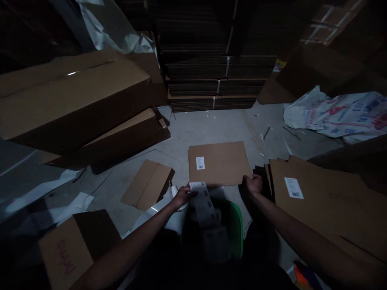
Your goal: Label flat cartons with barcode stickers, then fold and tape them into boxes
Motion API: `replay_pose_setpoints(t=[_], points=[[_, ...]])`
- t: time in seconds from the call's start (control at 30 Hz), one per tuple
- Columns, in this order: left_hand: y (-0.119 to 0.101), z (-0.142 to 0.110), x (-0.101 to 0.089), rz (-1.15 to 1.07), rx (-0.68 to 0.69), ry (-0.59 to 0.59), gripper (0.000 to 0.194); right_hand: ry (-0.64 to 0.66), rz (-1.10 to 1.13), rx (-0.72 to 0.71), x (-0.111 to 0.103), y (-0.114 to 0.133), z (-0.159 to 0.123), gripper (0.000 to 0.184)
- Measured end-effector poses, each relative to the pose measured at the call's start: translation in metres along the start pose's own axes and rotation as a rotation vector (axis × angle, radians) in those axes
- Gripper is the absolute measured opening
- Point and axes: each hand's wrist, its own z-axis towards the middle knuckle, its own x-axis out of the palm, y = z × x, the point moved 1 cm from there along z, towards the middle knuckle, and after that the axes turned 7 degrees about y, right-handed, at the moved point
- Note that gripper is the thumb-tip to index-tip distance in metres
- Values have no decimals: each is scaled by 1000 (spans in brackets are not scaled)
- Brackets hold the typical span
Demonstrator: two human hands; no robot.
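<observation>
My left hand (183, 196) is closed on the top end of a strip of printed labels (202, 203), which hangs down over a green bin (238, 225) between my legs. My right hand (254, 183) is closed at the near right corner of a flat cardboard sheet (222, 163), its fingers gripping the edge. One white label (200, 162) sits on the left part of that sheet. To the right lies a stack of flattened cardboard (326, 201), its top piece bearing a similar white label (293, 188).
Bundles of strapped flat cardboard (211, 90) stand at the back. Large cardboard boxes (75, 92) fill the left, with a smaller box (148, 183) nearer and a marked box (68, 253) at lower left. A white printed sack (341, 112) lies at right.
</observation>
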Motion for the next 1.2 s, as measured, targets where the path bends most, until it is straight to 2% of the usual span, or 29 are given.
replay_pose_setpoints(t=[0.23, 0.3, 0.37, 0.43, 0.5, 0.57, 0.6, 0.63, 0.7, 0.8, 0.87, 0.93, 1.0, 1.03, 1.1, 1.2], points=[[-12, -6, 2, 14, 28, 20, 53, -104, 329, -144, -16, 36, -4, 64], [-16, -11, 4, 32, 43, 13, 51, -130, 489, -184, -37, 58, -2, 55], [-24, -23, 9, 70, 64, 3, 49, -203, 650, -269, -72, 86, -1, 38], [-35, -40, 18, 118, 83, 19, 47, -336, 743, -444, -113, 117, -10, 30], [-48, -61, 29, 147, 90, 62, 45, -468, 733, -688, -145, 143, -31, 29], [-60, -80, 41, 176, 106, 127, 41, -476, 608, -917, -151, 159, -64, 26], [-65, -88, 45, 191, 119, 158, 38, -406, 528, -1006, -142, 162, -82, 25], [-69, -94, 48, 207, 129, 189, 36, -284, 445, -1072, -127, 162, -99, 26], [-71, -102, 49, 230, 136, 209, 35, 80, 279, -1122, -84, 154, -127, 24], [-65, -104, 41, 238, 102, 139, 36, 609, 138, -1044, -24, 137, -150, 24], [-61, -101, 34, 252, 91, 84, 36, 858, 183, -935, -5, 130, -152, 30], [-59, -97, 28, 277, 108, 65, 36, 1056, 241, -848, -1, 128, -148, 40], [-60, -92, 25, 309, 125, 82, 35, 1181, 237, -834, -2, 132, -144, 52], [-61, -90, 24, 321, 123, 96, 34, 1200, 211, -843, -2, 135, -143, 53], [-62, -86, 25, 306, 103, 77, 36, 1168, 150, -856, 0, 140, -144, 42], [-65, -80, 26, 133, 120, -85, 60, 1091, 134, -851, 8, 144, -147, 30]])
